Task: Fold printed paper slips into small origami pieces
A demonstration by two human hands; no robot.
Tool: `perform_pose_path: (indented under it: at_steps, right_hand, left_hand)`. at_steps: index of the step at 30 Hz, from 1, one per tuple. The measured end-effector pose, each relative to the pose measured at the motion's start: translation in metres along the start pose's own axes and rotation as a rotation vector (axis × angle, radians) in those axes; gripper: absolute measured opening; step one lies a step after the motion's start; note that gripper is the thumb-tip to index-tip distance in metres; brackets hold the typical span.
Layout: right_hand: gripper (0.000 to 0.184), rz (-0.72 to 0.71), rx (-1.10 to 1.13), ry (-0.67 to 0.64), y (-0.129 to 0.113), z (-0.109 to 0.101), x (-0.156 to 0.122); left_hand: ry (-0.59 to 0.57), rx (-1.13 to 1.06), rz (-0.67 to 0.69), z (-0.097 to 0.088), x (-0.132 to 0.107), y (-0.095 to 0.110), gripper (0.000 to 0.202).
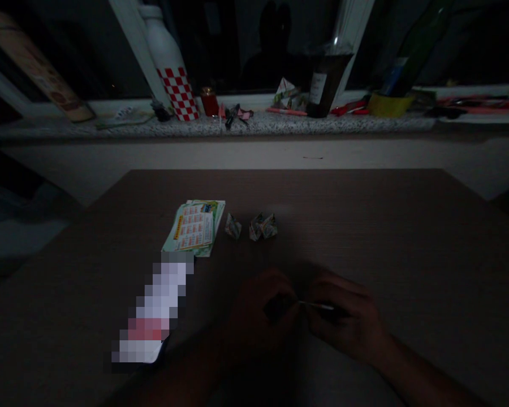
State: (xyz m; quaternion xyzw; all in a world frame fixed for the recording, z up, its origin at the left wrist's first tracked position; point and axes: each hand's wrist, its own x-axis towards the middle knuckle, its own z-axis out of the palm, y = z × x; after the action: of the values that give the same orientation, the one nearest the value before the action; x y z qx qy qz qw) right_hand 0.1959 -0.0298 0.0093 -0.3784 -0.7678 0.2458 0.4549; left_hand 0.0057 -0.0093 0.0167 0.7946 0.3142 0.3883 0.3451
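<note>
Low in the head view, my left hand [261, 308] and my right hand [350, 314] face each other just above the table. Both are closed, with fingertips pinching a small piece of paper [317, 305]. Only its thin pale edge shows; dim light and my fingers hide the rest. Beyond my left hand stand small folded paper pieces: one single piece [233, 226] and a pair [263, 227] side by side. To their left lies a stack of printed paper slips [195, 229], green and white with orange print.
A lit phone [159, 308], its screen blurred out, lies left of my left forearm. The brown table [365, 215] reaches a wall below a granite windowsill [263, 127]. On the sill stand a red-checked white bottle [173, 79], a dark pouch [326, 85] and a yellow tape roll [389, 105].
</note>
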Motion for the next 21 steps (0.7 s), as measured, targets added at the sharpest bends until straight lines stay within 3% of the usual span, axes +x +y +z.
perform_pose_path:
  at_steps: [8,21]
  right_hand:
    - [0.012,-0.073,-0.027,-0.062,-0.0046,-0.0006,0.0039]
    - [0.014,-0.079,0.008,-0.014,-0.0068,0.0042,0.0030]
  left_hand:
    - [-0.103,0.158,0.121,0.0012,0.0030,-0.0022,0.010]
    - [-0.204,0.192,0.126,-0.0044,0.0069,-0.0020,0.009]
